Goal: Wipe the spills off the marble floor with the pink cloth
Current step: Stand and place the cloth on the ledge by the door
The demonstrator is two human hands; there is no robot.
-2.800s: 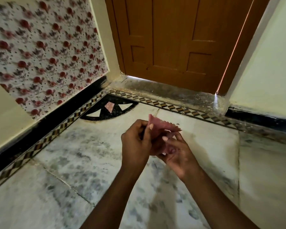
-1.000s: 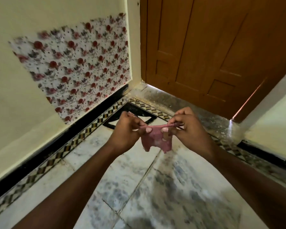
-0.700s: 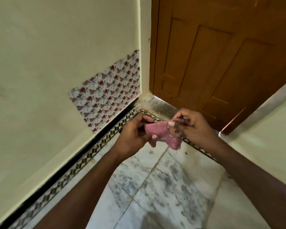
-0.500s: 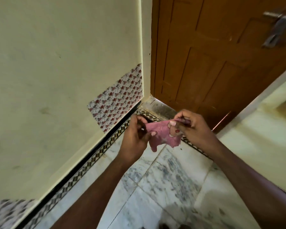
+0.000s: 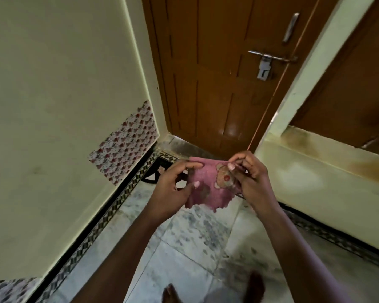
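I see the left hand and right hand each with a pinching grip on the pink cloth, spread in the air above the grey-veined marble floor, near a brown wooden door and cream wall.

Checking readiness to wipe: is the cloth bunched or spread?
Spread: the cloth hangs flat between the left hand and right hand, its bear print showing.
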